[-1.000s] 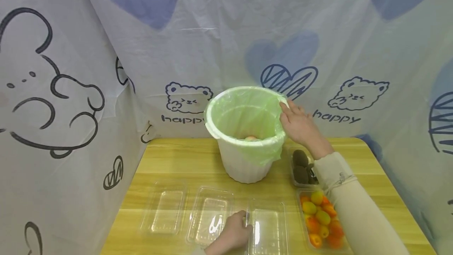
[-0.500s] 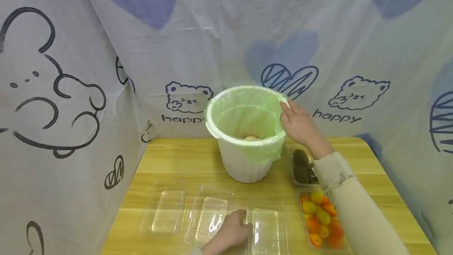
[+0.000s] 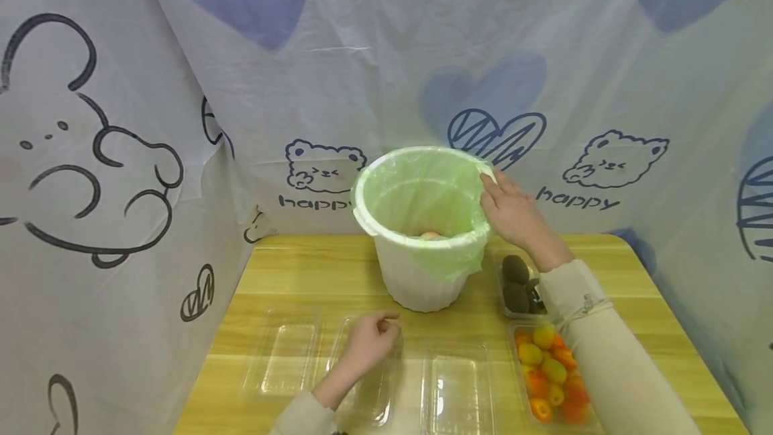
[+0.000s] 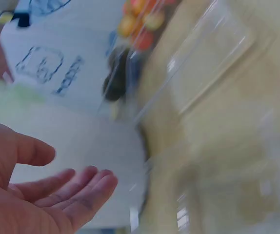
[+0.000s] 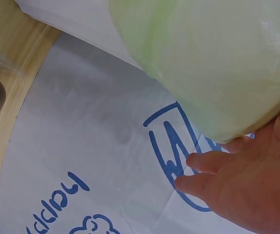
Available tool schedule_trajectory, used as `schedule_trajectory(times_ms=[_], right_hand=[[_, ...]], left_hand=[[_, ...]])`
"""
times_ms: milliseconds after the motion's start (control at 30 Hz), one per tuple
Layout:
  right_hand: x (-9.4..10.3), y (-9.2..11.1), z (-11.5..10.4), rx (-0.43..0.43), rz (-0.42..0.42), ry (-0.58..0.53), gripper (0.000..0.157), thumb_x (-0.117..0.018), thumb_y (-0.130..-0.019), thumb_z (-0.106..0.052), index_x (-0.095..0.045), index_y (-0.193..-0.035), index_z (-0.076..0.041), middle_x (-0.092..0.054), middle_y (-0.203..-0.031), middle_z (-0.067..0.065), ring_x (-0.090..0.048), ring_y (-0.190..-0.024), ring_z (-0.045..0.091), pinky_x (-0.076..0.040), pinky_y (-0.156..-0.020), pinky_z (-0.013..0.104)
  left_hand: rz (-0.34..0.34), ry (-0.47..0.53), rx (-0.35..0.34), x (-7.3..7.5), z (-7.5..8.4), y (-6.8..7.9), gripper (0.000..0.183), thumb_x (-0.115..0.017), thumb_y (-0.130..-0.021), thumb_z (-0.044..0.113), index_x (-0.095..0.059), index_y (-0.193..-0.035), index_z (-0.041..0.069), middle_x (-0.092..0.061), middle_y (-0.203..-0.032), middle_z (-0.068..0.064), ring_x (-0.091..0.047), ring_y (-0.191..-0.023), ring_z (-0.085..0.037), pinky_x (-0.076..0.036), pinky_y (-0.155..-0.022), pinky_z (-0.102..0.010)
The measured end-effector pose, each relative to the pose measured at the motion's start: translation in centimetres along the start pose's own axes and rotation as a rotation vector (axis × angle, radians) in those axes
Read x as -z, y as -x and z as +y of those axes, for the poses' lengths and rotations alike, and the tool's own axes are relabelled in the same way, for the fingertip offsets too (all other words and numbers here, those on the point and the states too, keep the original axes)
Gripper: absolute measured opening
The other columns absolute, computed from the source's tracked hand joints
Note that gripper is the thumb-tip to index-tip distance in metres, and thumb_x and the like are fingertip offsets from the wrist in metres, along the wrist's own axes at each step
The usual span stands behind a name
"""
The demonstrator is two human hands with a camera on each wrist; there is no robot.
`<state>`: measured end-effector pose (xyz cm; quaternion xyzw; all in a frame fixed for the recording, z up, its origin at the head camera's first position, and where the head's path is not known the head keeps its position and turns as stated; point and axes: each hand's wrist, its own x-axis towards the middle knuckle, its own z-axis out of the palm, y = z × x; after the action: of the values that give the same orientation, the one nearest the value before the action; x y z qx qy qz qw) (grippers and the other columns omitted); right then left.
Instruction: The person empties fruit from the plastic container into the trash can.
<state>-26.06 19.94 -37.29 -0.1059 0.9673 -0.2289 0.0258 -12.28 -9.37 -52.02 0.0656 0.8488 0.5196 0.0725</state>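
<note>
My left hand (image 3: 370, 341) hovers over the middle transparent plastic box (image 3: 376, 395), just in front of the bin. Its fingers are loosely bent with nothing between them, as the left wrist view confirms. At the right side of the white bin (image 3: 417, 287), my right hand (image 3: 516, 217) rests against the rim, over the pale green bag (image 3: 447, 264) lining it. The right wrist view has its fingers (image 5: 203, 163) extended past the bag's edge. Deep inside the bin, part of a round, peach-coloured thing (image 3: 431, 235) shows; the rest is hidden by the rim.
Two more transparent boxes, a left box (image 3: 290, 361) and a right box (image 3: 459, 388), lie on the wooden table (image 3: 302, 267). Under my right arm sit a box of dark brown oval fruit (image 3: 515, 280) and a box of orange and yellow fruit (image 3: 551, 371). Printed cloth (image 3: 398, 52) encloses the back.
My left hand has left the gap between the middle and right transparent boxes and moved up and left over the middle one. The right hand stays at the rim.
</note>
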Motion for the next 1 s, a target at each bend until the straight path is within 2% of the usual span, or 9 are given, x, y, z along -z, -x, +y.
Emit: schedule_trajectory(times_ms=[67, 133, 200, 300, 433, 600, 800, 900, 1000], right_hand=[[0.0, 0.0, 0.1, 0.000, 0.005, -0.008, 0.067, -0.009, -0.111, -0.044, -0.012, -0.170, -0.014, 0.002, -0.178, 0.015, -0.003, -0.158, 0.058, -0.002, -0.126, 0.077], [0.0, 0.1, 0.1, 0.002, 0.008, -0.015, 0.067, -0.009, -0.111, -0.045, -0.013, -0.170, -0.014, 0.002, -0.178, 0.015, -0.003, -0.158, 0.058, -0.002, -0.126, 0.076], [0.0, 0.1, 0.1, 0.004, 0.012, -0.023, 0.068, -0.009, -0.110, -0.046, -0.013, -0.170, -0.013, 0.002, -0.178, 0.015, -0.003, -0.159, 0.058, -0.002, -0.127, 0.076], [0.1, 0.2, 0.2, 0.009, 0.011, -0.030, 0.069, -0.010, -0.111, -0.047, -0.012, -0.170, -0.012, 0.003, -0.178, 0.015, -0.002, -0.159, 0.056, -0.002, -0.128, 0.074], [0.2, 0.3, 0.3, 0.017, 0.005, -0.046, 0.067, -0.012, -0.112, -0.044, -0.011, -0.170, -0.010, 0.003, -0.177, 0.016, -0.002, -0.160, 0.053, -0.003, -0.131, 0.069], [0.4, 0.4, 0.6, 0.041, 0.009, -0.082, 0.065, -0.018, -0.113, -0.039, -0.012, -0.169, -0.006, 0.000, -0.177, 0.017, -0.003, -0.162, 0.049, -0.003, -0.133, 0.062], [0.7, 1.0, 1.3, 0.053, 0.048, -0.123, 0.065, -0.021, -0.114, -0.039, -0.014, -0.167, -0.001, -0.008, -0.176, 0.022, -0.007, -0.163, 0.046, -0.006, -0.134, 0.060], [0.7, 1.3, 2.1, 0.069, 0.089, -0.132, 0.065, -0.020, -0.115, -0.038, -0.017, -0.166, 0.001, -0.013, -0.174, 0.025, -0.011, -0.162, 0.048, -0.009, -0.134, 0.059], [0.7, 1.7, 2.8, 0.071, 0.120, -0.135, 0.065, -0.019, -0.115, -0.039, -0.020, -0.166, 0.001, -0.016, -0.173, 0.026, -0.013, -0.161, 0.049, -0.010, -0.133, 0.061]], left_hand=[[0.059, -0.015, -0.013, 1.5, 0.6, -1.1, 0.034, -0.062, -0.098, 0.009, -0.070, -0.127, -0.005, -0.075, -0.091, -0.014, -0.063, -0.068, -0.011, -0.054, -0.053, -0.020], [0.138, -0.031, -0.028, 3.2, 1.4, -2.3, 0.031, -0.063, -0.099, 0.013, -0.072, -0.127, 0.000, -0.077, -0.100, -0.015, -0.069, -0.079, -0.016, -0.062, -0.066, -0.027], [0.222, -0.033, -0.040, 5.0, 2.4, -3.3, 0.031, -0.064, -0.100, 0.015, -0.072, -0.128, 0.004, -0.078, -0.107, -0.015, -0.073, -0.092, -0.022, -0.065, -0.082, -0.035], [0.338, -0.024, -0.083, 7.5, 4.0, -4.8, 0.033, -0.063, -0.102, 0.017, -0.070, -0.132, 0.004, -0.077, -0.115, -0.017, -0.073, -0.108, -0.032, -0.062, -0.100, -0.046], [0.413, -0.013, -0.137, 10.3, 6.1, -6.7, 0.037, -0.059, -0.104, 0.019, -0.065, -0.138, 0.003, -0.074, -0.124, -0.019, -0.070, -0.120, -0.036, -0.057, -0.108, -0.052], [0.413, -0.074, -0.160, 12.2, 8.4, -8.9, 0.045, -0.056, -0.106, 0.029, -0.060, -0.145, 0.008, -0.069, -0.136, -0.016, -0.058, -0.135, -0.036, -0.043, -0.119, -0.059], [0.335, -0.216, -0.198, 12.7, 10.3, -11.5, 0.053, -0.052, -0.107, 0.035, -0.052, -0.154, 0.008, -0.057, -0.153, -0.018, -0.049, -0.145, -0.037, -0.038, -0.124, -0.059], [0.290, -0.302, -0.223, 12.7, 11.0, -12.6, 0.057, -0.048, -0.109, 0.037, -0.047, -0.157, 0.007, -0.049, -0.161, -0.018, -0.039, -0.153, -0.042, -0.026, -0.130, -0.061], [0.250, -0.382, -0.238, 12.7, 11.6, -13.6, 0.059, -0.043, -0.110, 0.038, -0.042, -0.161, 0.008, -0.040, -0.168, -0.017, -0.023, -0.159, -0.049, -0.008, -0.132, -0.067]])
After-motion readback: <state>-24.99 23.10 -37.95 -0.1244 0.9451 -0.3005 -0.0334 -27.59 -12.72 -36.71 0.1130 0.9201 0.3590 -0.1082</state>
